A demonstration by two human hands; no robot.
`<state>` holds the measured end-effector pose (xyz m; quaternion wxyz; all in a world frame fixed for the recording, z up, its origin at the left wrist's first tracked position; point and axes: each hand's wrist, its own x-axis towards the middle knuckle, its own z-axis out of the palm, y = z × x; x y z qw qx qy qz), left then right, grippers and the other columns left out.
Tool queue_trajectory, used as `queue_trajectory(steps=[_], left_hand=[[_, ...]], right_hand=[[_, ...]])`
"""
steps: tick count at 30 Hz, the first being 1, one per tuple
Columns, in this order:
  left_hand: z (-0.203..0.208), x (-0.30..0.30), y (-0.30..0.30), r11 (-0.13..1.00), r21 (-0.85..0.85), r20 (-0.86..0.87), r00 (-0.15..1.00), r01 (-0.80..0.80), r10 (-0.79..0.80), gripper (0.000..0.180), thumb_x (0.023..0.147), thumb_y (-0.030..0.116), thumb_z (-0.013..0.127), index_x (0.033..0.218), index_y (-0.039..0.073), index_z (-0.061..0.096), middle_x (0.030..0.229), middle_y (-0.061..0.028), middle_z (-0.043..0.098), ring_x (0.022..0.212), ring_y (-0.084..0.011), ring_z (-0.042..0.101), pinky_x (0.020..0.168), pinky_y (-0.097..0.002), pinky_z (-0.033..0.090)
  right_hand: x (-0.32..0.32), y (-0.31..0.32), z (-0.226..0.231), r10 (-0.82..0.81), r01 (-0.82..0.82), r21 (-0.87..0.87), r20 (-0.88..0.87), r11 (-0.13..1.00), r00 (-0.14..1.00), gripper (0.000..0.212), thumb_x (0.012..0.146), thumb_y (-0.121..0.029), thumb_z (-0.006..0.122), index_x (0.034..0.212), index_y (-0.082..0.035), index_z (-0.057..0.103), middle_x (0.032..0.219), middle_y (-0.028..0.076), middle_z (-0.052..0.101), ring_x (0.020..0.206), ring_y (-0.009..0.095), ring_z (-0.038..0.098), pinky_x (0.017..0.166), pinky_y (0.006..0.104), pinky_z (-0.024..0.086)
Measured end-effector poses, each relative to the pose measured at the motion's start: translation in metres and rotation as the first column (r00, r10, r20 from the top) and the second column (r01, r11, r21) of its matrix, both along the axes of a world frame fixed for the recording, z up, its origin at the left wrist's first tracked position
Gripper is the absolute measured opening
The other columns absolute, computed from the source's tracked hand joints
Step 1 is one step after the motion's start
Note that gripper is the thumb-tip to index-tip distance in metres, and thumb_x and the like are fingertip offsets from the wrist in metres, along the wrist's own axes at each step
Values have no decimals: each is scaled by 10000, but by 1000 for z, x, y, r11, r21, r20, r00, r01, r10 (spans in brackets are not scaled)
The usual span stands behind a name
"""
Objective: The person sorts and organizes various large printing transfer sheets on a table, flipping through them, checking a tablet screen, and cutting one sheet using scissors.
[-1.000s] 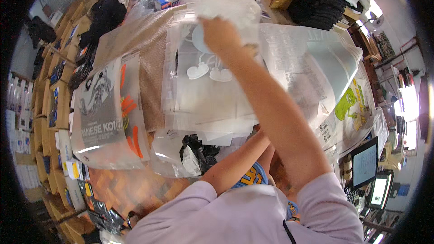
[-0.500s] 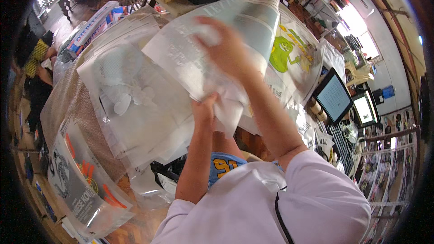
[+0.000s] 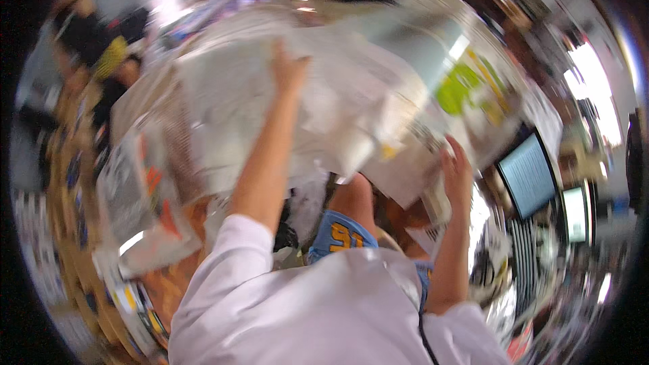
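The picture is smeared by motion. My left hand [image 3: 288, 67] reaches far forward and lies on a heap of clear plastic bags with folded pale garments [image 3: 223, 101]; its grip is too blurred to read. My right hand [image 3: 457, 167] is low at the right, its fingers curled on the edge of a clear-wrapped white packet [image 3: 433, 204]. Between my arms, close to my body, lies a blue garment with yellow print [image 3: 337, 232].
A bagged garment with green and yellow print [image 3: 466, 84] lies at the back right. A packet with orange print [image 3: 138, 192] sits at the left. Two lit monitors [image 3: 529, 174] [image 3: 575, 213] stand at the right. A person in black and yellow [image 3: 101, 51] is at the upper left.
My hands were together on one clear bag and have come apart: the left stretched forward over the heap, the right dropped to the right edge. The view has swung.
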<state>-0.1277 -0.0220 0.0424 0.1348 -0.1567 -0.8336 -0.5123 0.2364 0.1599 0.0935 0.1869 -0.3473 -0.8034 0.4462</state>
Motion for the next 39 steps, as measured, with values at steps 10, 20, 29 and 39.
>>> queue_trajectory(steps=[10,20,29,39], left_hand=[[165,105,89,937,208,-445,880,281,-166,694,714,-30,570,1360,48,330,1105,-274,570,982,-458,548,855,-511,425],[256,144,196,757,456,-541,821,468,-181,593,712,-76,512,1291,-17,400,1080,-291,584,1008,-440,572,891,-453,449],[336,153,208,765,430,-601,784,480,-154,523,736,-38,543,1253,-8,467,1149,-247,582,1070,-355,573,890,-388,476],[417,94,96,786,412,-663,744,460,-88,475,770,6,564,1238,-1,489,1147,-201,579,1047,-306,578,870,-361,490]], right_hand=[[-26,16,-37,278,-262,95,-251,960,927,545,952,-245,519,1416,-38,321,1449,184,344,1299,293,392,1059,374,305],[-40,8,-34,264,-251,113,-123,961,957,597,962,-325,467,1423,0,272,1421,264,340,1306,389,358,1053,421,307],[-51,6,-50,306,-299,81,-85,951,948,647,990,-459,259,1414,29,277,1447,230,319,1355,359,281,1115,428,162],[-48,15,-56,248,-260,-49,-183,964,951,668,992,-471,252,1431,32,226,1471,194,277,1367,309,256,1121,374,166]])
